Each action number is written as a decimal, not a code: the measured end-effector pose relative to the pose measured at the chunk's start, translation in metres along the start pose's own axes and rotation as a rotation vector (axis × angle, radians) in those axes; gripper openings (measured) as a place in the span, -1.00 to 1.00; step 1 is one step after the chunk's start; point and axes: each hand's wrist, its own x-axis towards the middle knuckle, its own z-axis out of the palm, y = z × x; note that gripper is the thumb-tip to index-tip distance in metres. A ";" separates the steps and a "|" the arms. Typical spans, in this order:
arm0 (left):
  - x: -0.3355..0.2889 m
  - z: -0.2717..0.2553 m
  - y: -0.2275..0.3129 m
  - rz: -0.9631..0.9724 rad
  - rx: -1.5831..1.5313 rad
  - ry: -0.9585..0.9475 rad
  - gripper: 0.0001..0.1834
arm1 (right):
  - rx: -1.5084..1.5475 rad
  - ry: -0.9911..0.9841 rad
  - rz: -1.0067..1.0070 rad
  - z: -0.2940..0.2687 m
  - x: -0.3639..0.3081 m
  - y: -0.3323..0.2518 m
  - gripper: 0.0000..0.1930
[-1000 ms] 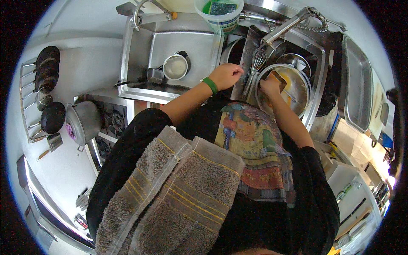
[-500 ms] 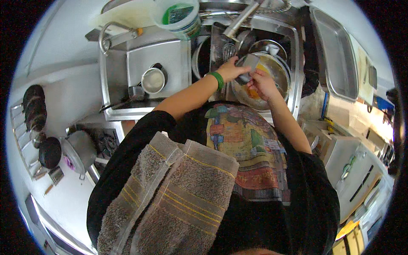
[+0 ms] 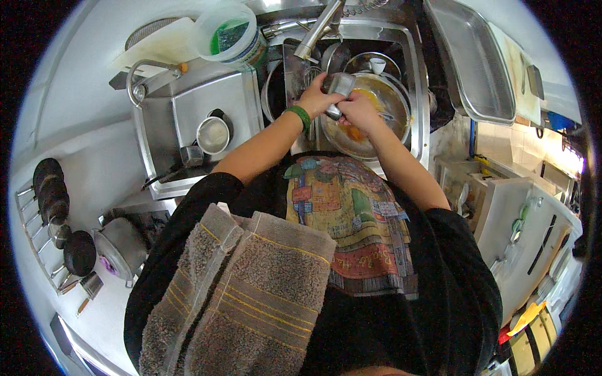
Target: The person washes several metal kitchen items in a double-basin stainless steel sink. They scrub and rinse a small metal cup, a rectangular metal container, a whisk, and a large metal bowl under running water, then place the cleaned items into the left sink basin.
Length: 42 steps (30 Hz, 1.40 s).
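Note:
Over the right sink basin (image 3: pixel 419 75), my left hand (image 3: pixel 315 100) is closed around a small grey metal container (image 3: pixel 342 83) with a boxy, shiny body. My right hand (image 3: pixel 360 113) presses against its near end with fingers curled; what those fingers pinch is hidden. Below both hands sits a large round steel bowl (image 3: pixel 396 128) with orange-yellow residue and some utensils inside. A whisk (image 3: pixel 311 76) lies just beyond my left hand. Behind the bowl is another round metal pan (image 3: pixel 357 61) with a small white cup (image 3: pixel 377 64).
The faucet spout (image 3: pixel 313 37) hangs over the basin's far side. In the left basin (image 3: pixel 216 88) stand a small white-lined pot (image 3: pixel 213 135) and a square metal scoop (image 3: pixel 191 155). A plastic bucket (image 3: pixel 229 37) with green contents is behind. A large steel tray (image 3: pixel 470 62) lies right.
The metal container has been tilted and turned between my hands. My right hand has closed in nearer to my left. The whole view has shifted slightly.

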 end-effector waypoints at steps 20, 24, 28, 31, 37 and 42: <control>-0.033 -0.043 0.037 0.134 0.535 0.149 0.06 | -0.701 0.166 -0.264 0.059 0.018 -0.017 -0.56; -0.032 -0.047 0.035 0.116 0.515 0.132 0.00 | -0.646 0.091 -0.273 0.053 0.019 -0.021 -0.50; -0.031 -0.042 0.037 0.124 0.497 0.179 -0.05 | -0.671 0.154 -0.308 0.054 0.012 -0.026 -0.51; -0.030 -0.037 0.040 0.142 0.532 0.219 -0.08 | -0.648 0.215 -0.293 0.058 0.007 -0.029 -0.56; -0.023 -0.064 0.033 0.066 0.600 0.326 -0.34 | -0.446 0.289 -0.146 0.032 0.004 -0.017 -0.62; -0.015 -0.074 0.019 0.136 0.825 0.337 -0.58 | -0.060 0.338 -0.152 -0.009 0.014 -0.011 -0.66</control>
